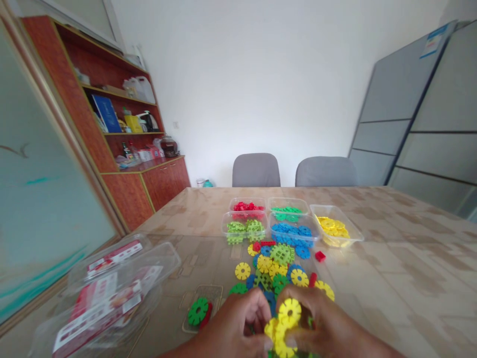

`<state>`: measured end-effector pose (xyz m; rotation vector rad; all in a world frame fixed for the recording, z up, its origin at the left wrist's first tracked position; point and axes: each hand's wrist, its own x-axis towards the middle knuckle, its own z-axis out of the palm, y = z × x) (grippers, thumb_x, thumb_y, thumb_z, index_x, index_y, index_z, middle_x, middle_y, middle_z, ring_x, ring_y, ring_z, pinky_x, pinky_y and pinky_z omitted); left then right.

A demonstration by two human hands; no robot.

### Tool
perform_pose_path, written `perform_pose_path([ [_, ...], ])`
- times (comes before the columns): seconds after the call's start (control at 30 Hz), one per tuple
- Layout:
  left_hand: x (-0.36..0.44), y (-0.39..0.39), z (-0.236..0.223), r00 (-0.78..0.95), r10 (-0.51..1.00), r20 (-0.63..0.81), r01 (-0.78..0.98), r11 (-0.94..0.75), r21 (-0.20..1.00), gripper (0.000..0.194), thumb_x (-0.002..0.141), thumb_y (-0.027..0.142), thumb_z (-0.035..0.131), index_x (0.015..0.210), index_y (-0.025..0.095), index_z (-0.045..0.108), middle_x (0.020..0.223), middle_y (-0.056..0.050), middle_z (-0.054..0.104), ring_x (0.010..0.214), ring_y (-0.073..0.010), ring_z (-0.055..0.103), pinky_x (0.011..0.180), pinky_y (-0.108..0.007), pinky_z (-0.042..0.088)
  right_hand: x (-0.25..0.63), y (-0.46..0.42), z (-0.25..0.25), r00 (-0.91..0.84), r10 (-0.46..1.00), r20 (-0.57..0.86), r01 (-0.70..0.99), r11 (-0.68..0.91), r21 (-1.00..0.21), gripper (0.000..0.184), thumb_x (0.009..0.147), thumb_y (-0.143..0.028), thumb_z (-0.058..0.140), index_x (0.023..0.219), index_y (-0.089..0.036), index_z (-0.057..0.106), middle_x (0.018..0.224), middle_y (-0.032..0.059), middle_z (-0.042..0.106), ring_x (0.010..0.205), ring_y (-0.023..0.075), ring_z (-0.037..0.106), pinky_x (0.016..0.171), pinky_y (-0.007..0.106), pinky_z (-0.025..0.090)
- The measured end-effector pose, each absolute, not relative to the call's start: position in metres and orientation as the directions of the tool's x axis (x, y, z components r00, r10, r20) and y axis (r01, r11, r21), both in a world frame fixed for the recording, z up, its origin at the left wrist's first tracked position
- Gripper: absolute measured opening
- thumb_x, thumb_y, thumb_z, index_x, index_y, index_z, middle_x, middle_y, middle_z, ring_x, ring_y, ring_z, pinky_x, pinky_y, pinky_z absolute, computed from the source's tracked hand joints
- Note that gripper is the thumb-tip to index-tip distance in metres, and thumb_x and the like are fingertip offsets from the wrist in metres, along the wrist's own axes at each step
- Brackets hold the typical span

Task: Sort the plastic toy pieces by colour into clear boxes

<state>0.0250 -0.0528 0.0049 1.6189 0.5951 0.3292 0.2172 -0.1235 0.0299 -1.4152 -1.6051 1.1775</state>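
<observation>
Several yellow notched discs (289,312), flower-like plastic pieces, are bunched between my hands at the bottom centre. My right hand (322,315) is closed around them, thumb in front. From the other side, the thumb and fingers of my left hand (240,318) pinch the bunch's left edge. Just beyond my fingers lies a loose pile of mixed pieces: yellow discs (243,271), blue discs (302,252), green discs (280,283), light green square lattice pieces (282,253) and red pieces (313,279). My hands cover the near part of the pile.
Clear tubs hold red pieces (248,209), green discs (287,213), lattice pieces (246,228), blue discs (290,231) and yellow discs (332,227). Stacked clear lids (164,258) lie at left. A small lid (186,320) carries a green disc (198,311). Two chairs (256,170) stand behind the table (391,248).
</observation>
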Motion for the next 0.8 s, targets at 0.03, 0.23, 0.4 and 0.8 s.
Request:
perform_pose_path([
  [0.03, 0.025, -0.052, 0.004, 0.818, 0.56, -0.131, 0.169, -0.018, 0.985, 0.02, 0.065, 0.015, 0.06, 0.08, 0.017, 0.046, 0.06, 0.005, 0.056, 0.048, -0.0082, 0.051, 0.047, -0.018, 0.041, 0.214, -0.122, 0.025, -0.183, 0.981, -0.061, 0.349, 0.007, -0.937, 0.026, 0.054, -0.014, 0.064, 0.079, -0.018, 0.059, 0.067, -0.0058, 0.053, 0.059, 0.0097, 0.042, 0.05, 0.019, 0.029],
  [0.23, 0.023, -0.047, 0.016, 0.817, 0.564, -0.121, 0.207, -0.091, 0.974, 0.023, 0.062, 0.018, 0.068, 0.077, 0.016, 0.051, 0.065, 0.004, 0.059, 0.057, -0.0106, 0.054, 0.053, -0.019, 0.039, 0.214, -0.124, 0.028, -0.214, 0.976, -0.039, 0.344, 0.038, -0.938, 0.02, 0.062, -0.023, 0.063, 0.081, -0.019, 0.058, 0.065, -0.0053, 0.052, 0.058, 0.0101, 0.044, 0.05, 0.019, 0.032],
  [0.4, 0.016, -0.039, 0.025, 0.786, 0.616, 0.046, 0.245, -0.379, 0.893, 0.008, 0.076, 0.02, 0.057, 0.084, 0.017, 0.059, 0.079, 0.001, 0.061, 0.074, -0.0132, 0.054, 0.064, -0.021, 0.038, 0.27, -0.106, 0.049, 0.051, 0.982, 0.182, 0.566, 0.122, -0.816, 0.025, 0.075, -0.039, 0.06, 0.09, -0.019, 0.058, 0.073, 0.0003, 0.061, 0.064, 0.0161, 0.054, 0.054, 0.024, 0.042],
  [0.8, 0.012, -0.024, 0.024, 0.813, 0.575, 0.092, 0.244, -0.48, 0.843, 0.01, 0.078, 0.019, 0.056, 0.082, 0.017, 0.064, 0.077, 0.001, 0.064, 0.071, -0.0138, 0.056, 0.062, -0.02, 0.039, 0.419, -0.046, 0.046, 0.558, 0.72, 0.412, 0.763, -0.25, -0.596, 0.03, 0.068, -0.048, 0.057, 0.076, -0.02, 0.065, 0.064, 0.0064, 0.068, 0.061, 0.0254, 0.064, 0.056, 0.033, 0.046],
])
